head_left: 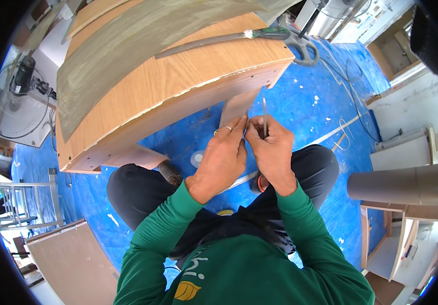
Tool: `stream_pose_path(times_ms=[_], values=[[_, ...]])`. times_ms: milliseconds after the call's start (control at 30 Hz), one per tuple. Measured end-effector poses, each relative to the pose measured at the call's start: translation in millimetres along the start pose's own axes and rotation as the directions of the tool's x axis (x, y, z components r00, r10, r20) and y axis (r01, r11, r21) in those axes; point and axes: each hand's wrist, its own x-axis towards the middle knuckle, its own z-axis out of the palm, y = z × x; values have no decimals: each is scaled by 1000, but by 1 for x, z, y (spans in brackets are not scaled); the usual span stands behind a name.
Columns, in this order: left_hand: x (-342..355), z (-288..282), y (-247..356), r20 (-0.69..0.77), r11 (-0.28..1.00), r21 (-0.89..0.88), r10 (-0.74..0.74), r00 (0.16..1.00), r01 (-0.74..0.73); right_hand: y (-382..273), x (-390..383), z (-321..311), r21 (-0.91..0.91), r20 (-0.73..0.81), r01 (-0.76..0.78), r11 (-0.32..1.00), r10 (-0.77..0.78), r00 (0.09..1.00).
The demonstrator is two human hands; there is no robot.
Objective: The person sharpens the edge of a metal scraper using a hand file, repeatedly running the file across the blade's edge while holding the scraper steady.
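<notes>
Cabinet (382, 267) holding red item (407, 250), well rightward of right grip (274, 146) pinching slim tool (264, 108), left grip (224, 155) alongside, its closure unclear, wooden case (198, 66) ahead.

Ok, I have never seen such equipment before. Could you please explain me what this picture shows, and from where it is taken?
No robot here: these are a person's own bare left hand and right hand. The picture comes from a wide fisheye camera worn on the person's head, looking down, so straight edges bend near the rim. Picture left is the person's left.

The right hand holds a slim, pointed tool upward. The left hand's fingertips meet beside it; whether they pinch anything is too small to tell.

In front stands a wood-look cabinet piece. On it lie a file with a green handle and a curved grey-brown sheet. Blue covering spreads over the floor.
</notes>
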Motion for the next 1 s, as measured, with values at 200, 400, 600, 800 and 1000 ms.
stream_pose_path(times_ms=[200, 400, 600, 800, 1000], values=[[5, -8, 2, 10, 975, -184, -122, 992, 122, 8, 3, -10, 77, 9, -83, 994, 83, 997], [9, -33, -11, 87, 876, -331, -342, 936, 351, 27, 11, -36, 258, -49, -223, 940, 244, 969], [10, -52, -27, 38, 715, -640, -336, 941, 281, -1, -15, -61, 312, 131, -189, 931, 155, 979], [17, -68, -10, -15, 374, -909, -467, 884, 182, -37, -32, -57, -263, 244, 169, 950, -104, 964], [11, -71, -12, -116, 325, -943, -517, 848, 69, -49, -13, -39, -447, 385, 519, 729, -368, 847]])
